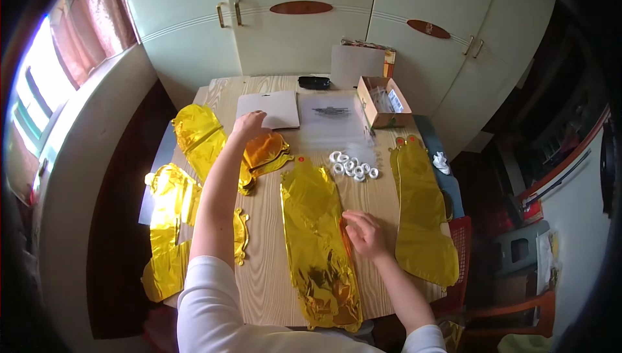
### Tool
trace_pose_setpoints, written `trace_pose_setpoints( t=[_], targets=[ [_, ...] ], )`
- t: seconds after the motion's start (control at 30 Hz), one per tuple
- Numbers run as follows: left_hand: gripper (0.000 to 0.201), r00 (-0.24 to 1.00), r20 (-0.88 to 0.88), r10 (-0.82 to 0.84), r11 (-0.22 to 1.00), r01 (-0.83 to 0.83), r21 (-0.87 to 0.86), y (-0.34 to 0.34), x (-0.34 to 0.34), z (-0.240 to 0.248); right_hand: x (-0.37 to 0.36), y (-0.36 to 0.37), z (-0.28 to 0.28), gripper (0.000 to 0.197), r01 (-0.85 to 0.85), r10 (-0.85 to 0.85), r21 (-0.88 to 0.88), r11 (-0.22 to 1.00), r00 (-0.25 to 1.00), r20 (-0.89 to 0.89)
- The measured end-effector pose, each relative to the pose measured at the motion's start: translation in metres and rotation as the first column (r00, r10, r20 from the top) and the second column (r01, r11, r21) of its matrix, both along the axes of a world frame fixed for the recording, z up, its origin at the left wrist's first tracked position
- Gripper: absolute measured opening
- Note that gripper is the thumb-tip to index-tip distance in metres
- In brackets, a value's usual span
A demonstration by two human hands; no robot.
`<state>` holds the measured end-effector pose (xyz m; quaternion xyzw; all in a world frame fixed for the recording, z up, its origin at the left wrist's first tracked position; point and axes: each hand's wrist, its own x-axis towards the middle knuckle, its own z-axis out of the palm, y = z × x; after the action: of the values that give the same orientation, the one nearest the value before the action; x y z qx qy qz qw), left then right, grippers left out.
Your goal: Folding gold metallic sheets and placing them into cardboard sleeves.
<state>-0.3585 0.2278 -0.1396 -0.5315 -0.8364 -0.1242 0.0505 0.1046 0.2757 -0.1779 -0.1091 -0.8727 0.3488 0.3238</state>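
A flat, uninflated gold foil balloon (317,236) lies lengthwise in front of me on the wooden table. My right hand (366,231) is beside its right edge, fingers apart and holding nothing I can see. My left hand (249,123) reaches forward to the lower left of a pale grey card (278,108); its fingers are partly hidden, so I cannot make out a grip. Under and beside that hand is a crumpled gold-orange foil piece (265,152). A clear plastic bag (330,123) with dark print lies right of the card.
More gold foil balloons lie at the left (172,217) and right (421,217). Several small white rolls (353,166) sit mid-table. An open cardboard box (385,118) holds clear packets. A black case (314,82) rests at the back, before cabinets (298,35). A red basket (459,249) stands by the right edge.
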Motion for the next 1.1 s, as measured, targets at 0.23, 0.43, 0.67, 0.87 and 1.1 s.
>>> trace_pose_setpoints(
  t=[0.23,0.43,0.67,0.87,1.1],
  targets=[
    [0.045,0.989,0.143,-0.037,0.990,0.056,-0.129,0.005,-0.021,-0.008,-0.003,0.005,0.003,0.026,0.027,-0.028,-0.030,0.999,0.999,-0.024],
    [0.038,0.980,0.158,-0.118,0.973,0.146,-0.180,0.007,-0.031,-0.007,-0.003,0.003,0.005,0.026,0.047,-0.049,-0.060,0.997,0.998,-0.025],
    [0.039,0.978,0.048,-0.205,0.970,0.209,-0.120,0.000,-0.033,-0.013,-0.004,0.006,0.004,0.025,0.053,-0.053,-0.031,0.998,0.998,-0.022],
    [0.037,0.990,0.058,-0.127,0.946,0.138,-0.294,0.007,-0.034,-0.007,-0.006,0.006,0.002,0.023,0.056,-0.056,-0.018,0.998,0.998,-0.038],
    [0.028,0.973,-0.003,-0.230,0.958,0.226,-0.179,0.003,-0.042,-0.020,-0.005,0.004,0.001,0.023,0.057,-0.058,-0.027,0.998,0.998,-0.028]
  ],
)
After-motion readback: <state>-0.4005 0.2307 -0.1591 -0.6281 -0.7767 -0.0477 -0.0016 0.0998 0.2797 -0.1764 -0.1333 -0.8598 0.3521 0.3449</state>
